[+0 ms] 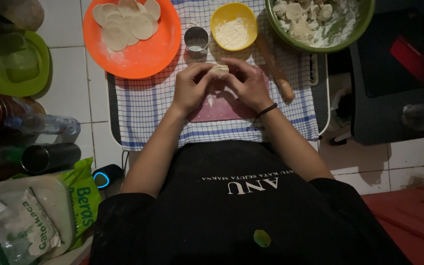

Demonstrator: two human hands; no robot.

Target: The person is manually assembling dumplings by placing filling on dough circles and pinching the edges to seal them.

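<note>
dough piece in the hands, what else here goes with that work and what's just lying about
In use: left hand and right hand pinching dough piece; orange plate of dough rounds; yellow flour bowl; metal ring cutter; rolling pin.
Lying about: plastic bottle; green bag.

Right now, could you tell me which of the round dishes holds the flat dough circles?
The orange plate, left of the hands; the yellow bowl holds flour, the green bowl floured lumps.
</note>
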